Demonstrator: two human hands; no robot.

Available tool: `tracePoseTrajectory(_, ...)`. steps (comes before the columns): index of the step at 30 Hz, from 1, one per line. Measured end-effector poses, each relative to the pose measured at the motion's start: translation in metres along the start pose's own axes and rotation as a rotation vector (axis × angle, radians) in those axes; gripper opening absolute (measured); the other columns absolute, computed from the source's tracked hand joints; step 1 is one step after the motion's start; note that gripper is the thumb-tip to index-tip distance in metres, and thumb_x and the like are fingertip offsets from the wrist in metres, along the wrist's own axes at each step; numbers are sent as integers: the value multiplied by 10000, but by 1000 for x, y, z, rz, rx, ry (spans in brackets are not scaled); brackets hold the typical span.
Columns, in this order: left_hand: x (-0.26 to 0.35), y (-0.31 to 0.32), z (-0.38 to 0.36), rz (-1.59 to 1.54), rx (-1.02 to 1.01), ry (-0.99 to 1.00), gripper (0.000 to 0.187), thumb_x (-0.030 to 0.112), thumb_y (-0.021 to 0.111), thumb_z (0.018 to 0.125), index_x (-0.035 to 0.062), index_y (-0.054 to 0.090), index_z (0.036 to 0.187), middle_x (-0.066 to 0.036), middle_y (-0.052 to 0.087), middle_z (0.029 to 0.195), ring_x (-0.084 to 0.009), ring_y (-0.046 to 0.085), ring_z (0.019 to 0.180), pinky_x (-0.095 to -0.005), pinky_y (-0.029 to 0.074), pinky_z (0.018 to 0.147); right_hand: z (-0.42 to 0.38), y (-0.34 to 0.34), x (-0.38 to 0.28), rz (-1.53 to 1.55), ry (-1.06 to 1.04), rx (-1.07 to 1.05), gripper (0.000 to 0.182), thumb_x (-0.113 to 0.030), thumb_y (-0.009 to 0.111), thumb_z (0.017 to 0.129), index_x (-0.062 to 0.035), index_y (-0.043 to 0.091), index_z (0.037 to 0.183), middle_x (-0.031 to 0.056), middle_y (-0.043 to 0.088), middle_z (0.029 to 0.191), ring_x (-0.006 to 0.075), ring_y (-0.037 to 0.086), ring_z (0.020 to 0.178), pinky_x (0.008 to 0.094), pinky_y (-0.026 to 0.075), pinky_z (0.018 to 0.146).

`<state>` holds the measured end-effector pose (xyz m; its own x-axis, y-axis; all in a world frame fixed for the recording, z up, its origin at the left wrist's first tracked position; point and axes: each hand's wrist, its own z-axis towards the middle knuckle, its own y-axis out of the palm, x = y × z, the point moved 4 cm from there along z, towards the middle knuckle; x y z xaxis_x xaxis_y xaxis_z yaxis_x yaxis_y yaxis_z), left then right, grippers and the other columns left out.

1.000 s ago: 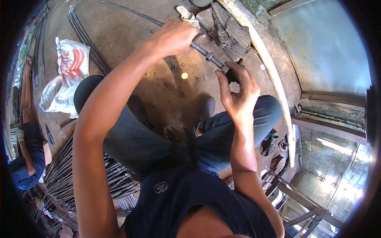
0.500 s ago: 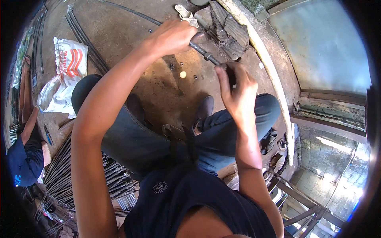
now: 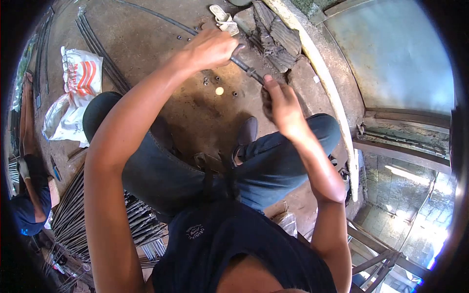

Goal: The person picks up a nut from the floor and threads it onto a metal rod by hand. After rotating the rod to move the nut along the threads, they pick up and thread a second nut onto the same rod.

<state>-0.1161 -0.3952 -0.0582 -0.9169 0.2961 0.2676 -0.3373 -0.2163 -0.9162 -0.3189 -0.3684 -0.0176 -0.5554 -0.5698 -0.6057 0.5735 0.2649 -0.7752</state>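
A long dark metal rod (image 3: 159, 15) runs from the top left into my left hand (image 3: 211, 48), whose fingers are wrapped round it. Past that hand, its threaded end slants down to the right, with a nut (image 3: 250, 72) on it. My right hand (image 3: 282, 105) is closed at the far end of this rod, thumb laid along the top. My right palm and the rod's tip are hidden. Several loose nuts (image 3: 235, 94) lie on the floor below the rod.
White sacks (image 3: 83, 73) and more rods (image 3: 100, 49) lie at left, with a large rod bundle (image 3: 80, 215) lower down. Another person (image 3: 31, 195) sits at the far left. A sandal (image 3: 224, 20), dark cloth (image 3: 278, 36) and a long pale pole (image 3: 334, 93) are beyond my hands.
My right hand has turned over and shifted slightly left along the rod, with its thumb now on top. My left hand keeps its grip. The whole view has shifted slightly.
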Motion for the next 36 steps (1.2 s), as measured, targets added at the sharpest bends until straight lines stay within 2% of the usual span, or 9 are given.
tracePoseTrajectory(6,1,24,0,-43,-143,-13,141,126,681,759,-14,664,758,-220,653,704,-400,674,716,-481,535,668,-16,23,51,510,464,-236,405,-408,517,998,-22,527,877,107,469,616,211,516,427,362,386,400)
tracePoseTrajectory(10,-6,28,-2,-12,-186,-14,151,135,681,766,-16,672,756,-226,658,721,-396,678,758,-482,533,706,-10,-2,-1,-583,-333,-56,315,-331,627,938,-25,569,888,126,571,696,294,663,577,365,508,446)
tracePoseTrajectory(15,-4,27,-4,-25,-204,-14,157,137,673,778,-20,674,766,-234,658,735,-391,680,781,-475,534,713,-4,5,7,-573,-456,-78,363,-368,594,956,-49,525,796,75,505,627,249,599,468,366,457,388)
tracePoseTrajectory(18,0,17,-4,-22,-170,4,143,120,658,784,-21,670,764,-228,657,729,-390,680,774,-475,533,703,-9,26,45,544,505,-302,443,-401,519,994,-64,467,713,43,401,559,200,492,399,357,346,339)
tracePoseTrajectory(25,-4,28,-3,-10,-199,-41,97,78,670,755,-18,667,762,-230,664,753,-387,684,778,-474,537,697,-9,-1,0,-414,-380,-67,413,-429,676,884,-41,541,845,162,570,788,351,632,559,431,513,473)
tracePoseTrajectory(30,-1,24,-5,-7,-248,-35,91,63,679,746,-24,669,768,-235,671,785,-396,683,793,-480,536,705,-4,1,5,-543,-395,-147,319,-309,693,895,-16,570,869,143,587,759,369,637,597,422,511,515)
tracePoseTrajectory(33,3,22,-4,-26,-269,-55,91,57,687,739,-27,668,766,-239,672,801,-396,684,812,-476,537,717,-4,7,17,-232,-290,-173,379,-383,613,951,-49,534,790,83,491,595,272,559,449,357,404,394)
tracePoseTrajectory(35,5,21,-7,-26,-240,-39,91,58,689,737,-25,670,769,-238,672,801,-395,685,810,-473,540,714,-17,28,37,849,775,-451,509,-504,522,976,-72,509,706,15,417,545,161,461,426,314,332,379)
tracePoseTrajectory(36,4,24,-7,-28,-243,-42,91,58,689,737,-25,670,769,-238,672,801,-395,685,810,-473,540,714,-18,28,38,850,778,-455,509,-504,522,976,-72,509,706,15,417,545,161,461,426,314,332,379)
